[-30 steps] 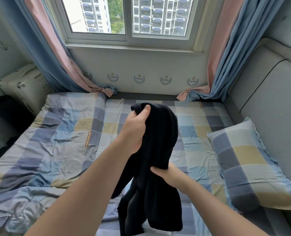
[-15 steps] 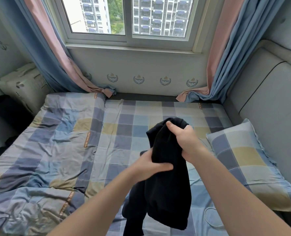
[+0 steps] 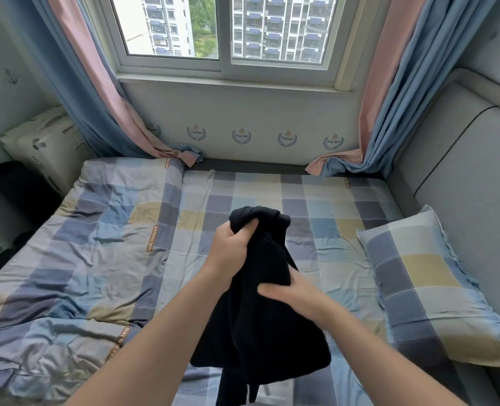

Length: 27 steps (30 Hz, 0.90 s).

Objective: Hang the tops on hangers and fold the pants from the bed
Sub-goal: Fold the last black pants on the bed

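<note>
A black garment (image 3: pixel 260 317) is held up in the air over the bed (image 3: pixel 242 186), above its middle and toward the near edge. I cannot tell whether it is a top or pants. The left hand (image 3: pixel 232 249) grips the bunched top end, its fingers (image 3: pixel 244 231) curled tight into the cloth. From there the garment hangs down in loose folds, and its lowest part runs out of view at the bottom.

The right hand (image 3: pixel 294 297) is lower and holds the garment about halfway down its right side. Its thumb (image 3: pixel 267 288) lies across the front of the cloth, and the other fingers are hidden behind it, so the cloth is pinched between them. This hand is blurred.

The bed has a checked sheet. A checked quilt (image 3: pixel 96 244) lies rumpled over its left half. A matching pillow (image 3: pixel 427 288) lies along the right edge, against a grey padded headboard (image 3: pixel 462 200). A cream pillow (image 3: pixel 42 142) leans in the far left corner, and just beside it at the left edge is something dark that I cannot make out. Beyond the far edge is a window (image 3: pixel 222 27), with a pink and blue curtain on its left (image 3: pixel 90 83) and another on its right (image 3: pixel 395 98). The ends of both curtains rest at the far corners of the bed.
</note>
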Each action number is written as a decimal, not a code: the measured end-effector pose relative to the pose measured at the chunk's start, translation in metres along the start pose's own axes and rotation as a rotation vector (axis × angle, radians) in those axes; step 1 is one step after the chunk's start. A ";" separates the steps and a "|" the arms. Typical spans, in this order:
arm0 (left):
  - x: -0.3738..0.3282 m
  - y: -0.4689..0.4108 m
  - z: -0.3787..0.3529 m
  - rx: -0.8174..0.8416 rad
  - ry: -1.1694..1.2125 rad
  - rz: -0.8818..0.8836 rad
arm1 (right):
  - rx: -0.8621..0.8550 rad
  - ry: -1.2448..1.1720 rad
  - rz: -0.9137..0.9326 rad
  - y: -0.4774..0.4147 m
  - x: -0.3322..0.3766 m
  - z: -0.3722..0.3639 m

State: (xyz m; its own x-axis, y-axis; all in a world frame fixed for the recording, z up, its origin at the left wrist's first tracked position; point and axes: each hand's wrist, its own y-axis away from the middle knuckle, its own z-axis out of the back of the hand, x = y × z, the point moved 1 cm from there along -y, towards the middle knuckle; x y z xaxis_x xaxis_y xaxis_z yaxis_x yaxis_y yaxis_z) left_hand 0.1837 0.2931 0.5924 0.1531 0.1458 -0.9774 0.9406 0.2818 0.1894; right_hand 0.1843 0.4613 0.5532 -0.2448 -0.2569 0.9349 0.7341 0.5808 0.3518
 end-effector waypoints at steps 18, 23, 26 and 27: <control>0.039 0.025 0.007 0.425 -0.207 0.144 | -0.523 -0.229 0.068 -0.015 0.040 0.024; 0.052 0.027 0.010 0.497 -0.280 0.016 | -0.506 -0.282 0.067 -0.011 0.050 0.021; 0.058 0.024 0.011 0.437 -0.367 -0.059 | -0.479 -0.340 0.065 -0.010 0.054 0.022; 0.058 0.024 0.011 0.386 -0.391 -0.089 | -0.456 -0.390 0.068 -0.009 0.055 0.023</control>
State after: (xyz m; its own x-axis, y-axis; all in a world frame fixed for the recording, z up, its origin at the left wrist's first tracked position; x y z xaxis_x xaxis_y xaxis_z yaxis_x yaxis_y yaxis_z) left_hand 0.2181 0.2982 0.5391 0.0998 -0.2462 -0.9641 0.9865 -0.1019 0.1282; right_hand 0.1495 0.4593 0.6023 -0.3387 0.1214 0.9330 0.9327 0.1739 0.3160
